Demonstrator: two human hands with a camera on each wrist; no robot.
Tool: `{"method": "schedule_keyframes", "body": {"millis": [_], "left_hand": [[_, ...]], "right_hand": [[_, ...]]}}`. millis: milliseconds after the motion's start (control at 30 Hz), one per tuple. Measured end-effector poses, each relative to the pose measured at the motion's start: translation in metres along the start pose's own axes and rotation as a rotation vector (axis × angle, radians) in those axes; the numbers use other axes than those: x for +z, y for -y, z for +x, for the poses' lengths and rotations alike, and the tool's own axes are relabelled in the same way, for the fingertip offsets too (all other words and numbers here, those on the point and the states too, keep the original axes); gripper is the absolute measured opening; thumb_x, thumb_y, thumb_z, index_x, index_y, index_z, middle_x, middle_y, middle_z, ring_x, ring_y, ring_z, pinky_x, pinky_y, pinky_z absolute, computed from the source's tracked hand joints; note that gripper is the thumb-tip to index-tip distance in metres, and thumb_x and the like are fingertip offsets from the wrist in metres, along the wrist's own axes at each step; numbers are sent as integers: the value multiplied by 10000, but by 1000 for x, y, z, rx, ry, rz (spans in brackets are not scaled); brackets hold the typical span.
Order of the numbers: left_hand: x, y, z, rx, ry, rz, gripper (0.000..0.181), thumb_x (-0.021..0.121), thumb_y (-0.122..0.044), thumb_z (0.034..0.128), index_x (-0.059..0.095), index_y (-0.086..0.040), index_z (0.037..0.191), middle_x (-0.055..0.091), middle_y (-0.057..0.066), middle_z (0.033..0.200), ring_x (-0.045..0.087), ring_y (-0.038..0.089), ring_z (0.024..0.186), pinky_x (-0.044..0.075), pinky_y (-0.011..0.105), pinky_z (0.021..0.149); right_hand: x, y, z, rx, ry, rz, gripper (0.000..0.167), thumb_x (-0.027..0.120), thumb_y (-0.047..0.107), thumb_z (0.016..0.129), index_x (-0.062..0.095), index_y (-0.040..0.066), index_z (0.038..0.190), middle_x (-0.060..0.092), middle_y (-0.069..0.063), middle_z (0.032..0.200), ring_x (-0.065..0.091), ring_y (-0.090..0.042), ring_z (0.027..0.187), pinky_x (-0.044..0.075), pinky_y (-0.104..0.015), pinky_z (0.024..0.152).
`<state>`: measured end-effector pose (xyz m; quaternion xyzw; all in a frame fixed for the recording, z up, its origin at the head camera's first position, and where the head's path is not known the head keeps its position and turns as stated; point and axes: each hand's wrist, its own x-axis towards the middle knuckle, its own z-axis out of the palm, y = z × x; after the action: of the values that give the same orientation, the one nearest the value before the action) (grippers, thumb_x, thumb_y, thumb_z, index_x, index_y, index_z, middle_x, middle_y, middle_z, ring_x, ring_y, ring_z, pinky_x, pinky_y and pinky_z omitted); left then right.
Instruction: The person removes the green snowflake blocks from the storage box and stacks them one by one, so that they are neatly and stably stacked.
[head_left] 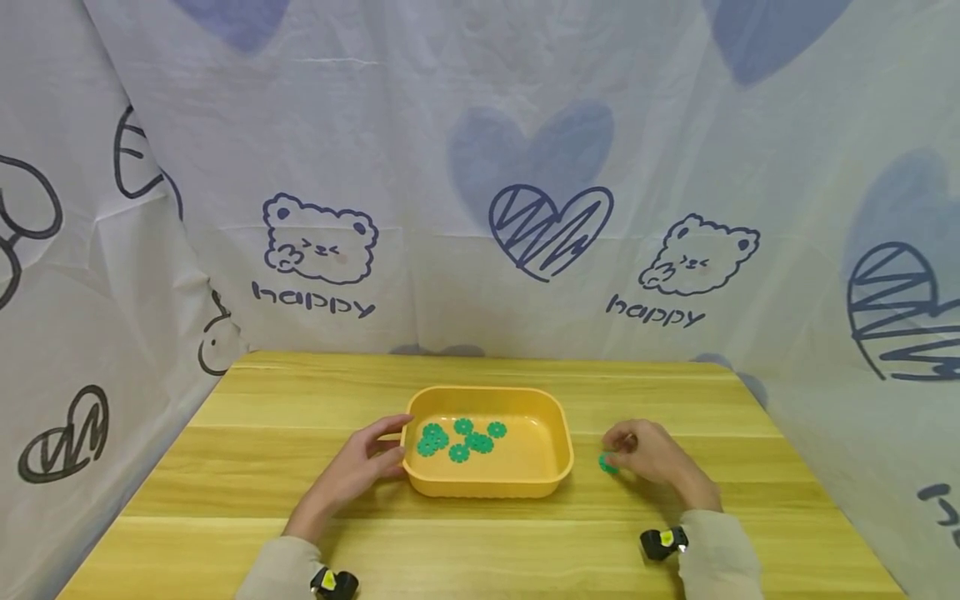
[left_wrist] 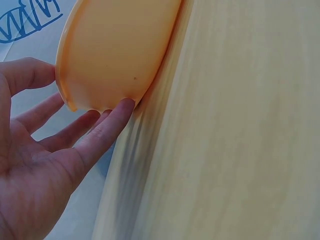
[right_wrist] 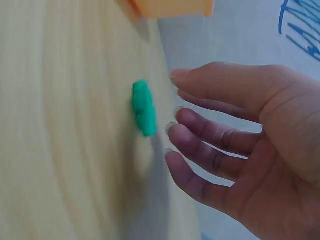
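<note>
A yellow plastic basket (head_left: 491,488) stands on the wooden table, with several green notched snowflake discs (head_left: 459,452) lying in its left half. My left hand (head_left: 365,457) touches the basket's left end with spread fingers, and in the left wrist view its fingertips (left_wrist: 129,104) rest against the outer wall. To the right of the basket, my right hand (head_left: 651,450) hovers low over the table beside a small green piece (right_wrist: 144,107). In the right wrist view a gap separates its loosely bent fingers from that piece, which looks like overlapping discs.
The light wood table (head_left: 465,550) ends at a white cloth (head_left: 420,275) printed with hearts and bears, hanging behind it and along both sides. A small black camera (head_left: 663,543) sits on the right wrist, another (head_left: 334,583) on the left.
</note>
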<state>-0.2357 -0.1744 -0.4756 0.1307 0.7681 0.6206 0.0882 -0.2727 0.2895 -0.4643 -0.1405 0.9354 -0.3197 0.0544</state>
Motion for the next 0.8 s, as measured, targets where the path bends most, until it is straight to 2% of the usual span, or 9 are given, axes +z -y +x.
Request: {"method": "schedule_keyframes", "body": {"millis": [233, 433, 633, 800], "left_hand": [[0, 0, 0, 5, 15, 3, 531, 548, -67, 1045, 408, -6, 1554, 342, 306, 1604, 474, 510, 1401, 641, 338, 926], [-2, 0, 0, 21, 12, 9, 528, 551, -62, 1041, 413, -1, 1547, 365, 315, 1587, 494, 503, 1380, 643, 332, 919], [-3, -1, 0, 25, 13, 6, 528, 548, -48, 1037, 414, 5, 1545, 363, 322, 1586, 493, 512, 1380, 643, 336, 920], [-1, 2, 0, 15, 18, -1, 533, 549, -52, 1039, 406, 7, 1549, 350, 318, 1597, 482, 511, 1392, 640, 339, 929]], "right_hand": [[-7, 28, 1, -96, -50, -1, 220, 789, 166, 910, 760, 37, 1085, 753, -114, 1055, 647, -150, 888, 563, -236, 728], [-8, 64, 9, -198, -64, -21, 226, 793, 147, 901, 759, 38, 1096, 756, -141, 1063, 654, -137, 869, 595, -227, 737], [8, 99, 28, -287, 7, -37, 224, 789, 107, 896, 755, 25, 1101, 757, -133, 1034, 643, -131, 856, 601, -238, 749], [33, 119, 48, -344, 84, -52, 215, 783, 77, 893, 754, 4, 1093, 753, -158, 1025, 667, -167, 840, 581, -195, 716]]}}
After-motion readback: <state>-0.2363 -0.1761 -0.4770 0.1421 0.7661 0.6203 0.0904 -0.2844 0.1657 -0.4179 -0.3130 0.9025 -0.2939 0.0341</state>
